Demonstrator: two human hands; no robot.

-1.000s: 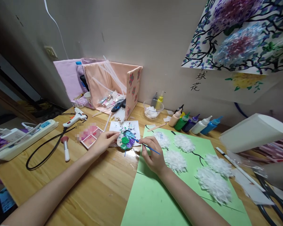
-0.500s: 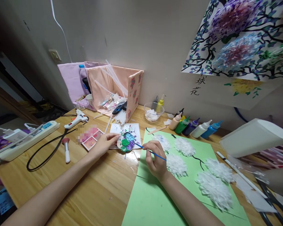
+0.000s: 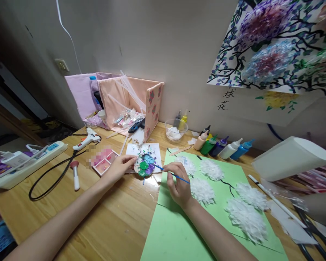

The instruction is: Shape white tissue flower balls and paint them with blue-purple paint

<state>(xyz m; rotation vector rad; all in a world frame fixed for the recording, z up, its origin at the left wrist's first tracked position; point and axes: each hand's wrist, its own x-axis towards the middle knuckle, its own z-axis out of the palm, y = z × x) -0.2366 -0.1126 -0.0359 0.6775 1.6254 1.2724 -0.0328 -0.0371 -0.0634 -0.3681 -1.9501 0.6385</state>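
My left hand [image 3: 122, 165] pinches the left edge of a round paint palette [image 3: 143, 165] with green, blue and purple paint in its wells. Under the palette is a paint-marked white sheet [image 3: 156, 150]. My right hand [image 3: 178, 181] is closed round a thin blue paintbrush [image 3: 182, 179], its tip at the palette's right side near the purple paint. Below my right hand spreads green paper [image 3: 167, 232] bearing several fluffy white flowers [image 3: 246, 219] and black painted strokes. The upper left flower [image 3: 187, 165] has faint blue marks.
Several paint bottles [image 3: 218, 148] and a clear bowl [image 3: 176, 130] of white scraps stand behind the paper. At left lie a glue gun [image 3: 88, 139], a makeup brush [image 3: 75, 175] and a power strip [image 3: 32, 165]. A white roll [image 3: 290, 159] is at right.
The whole view has shifted slightly, so things sit a little further left. Both hands keep their holds, and the brush tip remains by the palette.
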